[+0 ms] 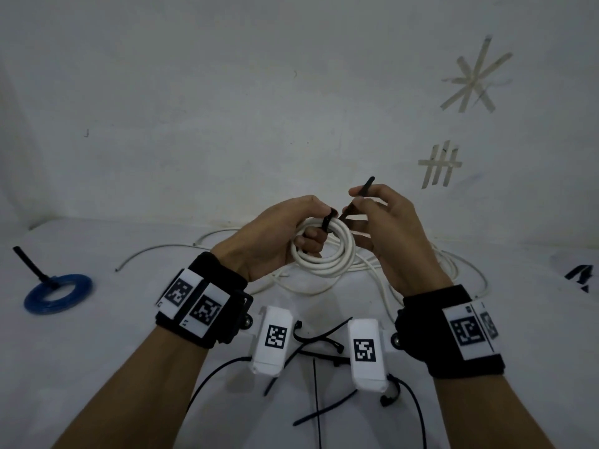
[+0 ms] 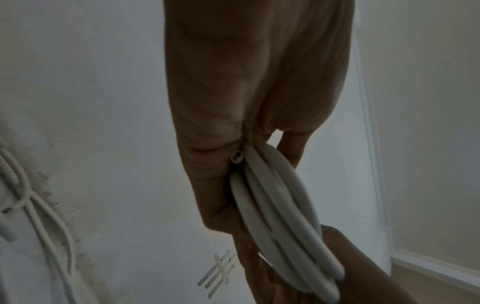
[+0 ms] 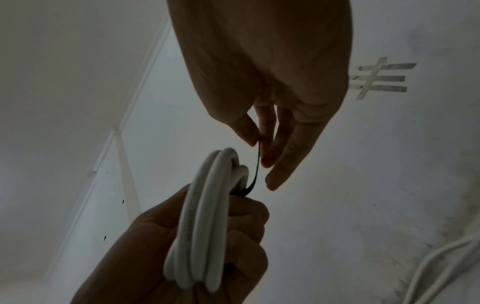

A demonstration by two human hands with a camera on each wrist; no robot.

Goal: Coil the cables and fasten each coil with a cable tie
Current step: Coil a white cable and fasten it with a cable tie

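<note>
A white cable coil of several turns is held above the table, and my left hand grips its left side with fingers curled through the ring. A black cable tie loops round the top of the coil. My right hand pinches the tie's tail between thumb and forefinger, the other fingers spread. The left wrist view shows the white cable coil edge-on under my palm. The right wrist view shows the black cable tie running from my pinch down behind the white cable coil.
A blue coil fastened with a black tie lies at the table's far left. Loose white cable sprawls under and behind my hands. Several spare black ties lie near the front edge. Tape marks are stuck on the wall.
</note>
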